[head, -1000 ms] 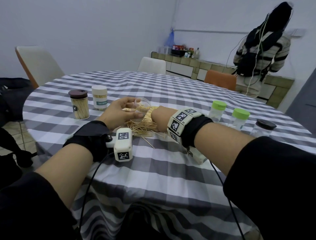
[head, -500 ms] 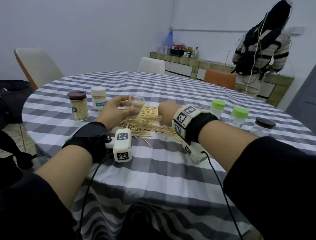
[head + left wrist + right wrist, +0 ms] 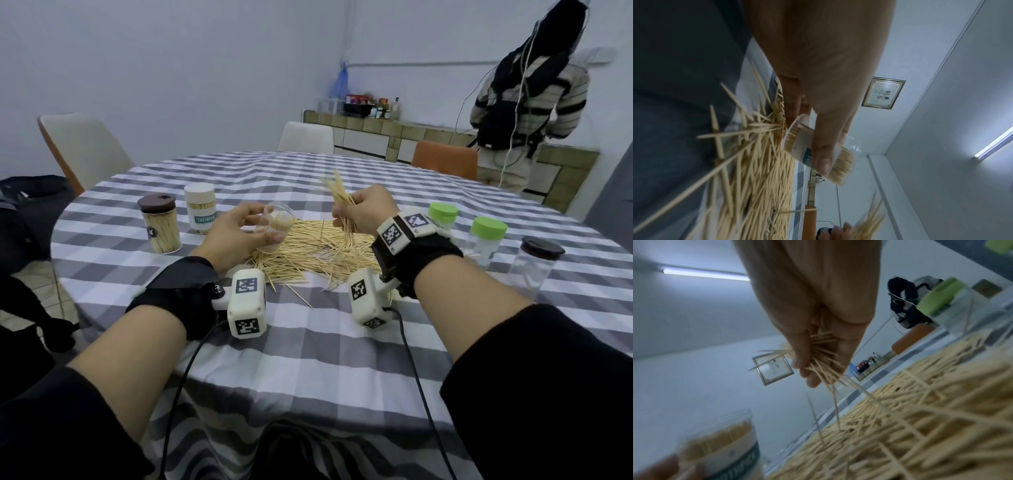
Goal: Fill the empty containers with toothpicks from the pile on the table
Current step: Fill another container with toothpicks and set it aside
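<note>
A person's right hand (image 3: 368, 210) is gripping a splayed bunch of toothpicks (image 3: 337, 192) above the pile (image 3: 308, 246) on the checked table (image 3: 308, 342), while the left hand (image 3: 236, 233) is holding a clear jar (image 3: 275, 228), part-filled and tilted, just beside it. Several sticks are hanging loose below the fist and are likely to be dropping back onto the pile. Because the bunch is fanning out unevenly, its tips may be catching the jar's rim and scattering. Three capped jars, apparently empty, are standing to the right; two filled ones are standing to the left.
</note>
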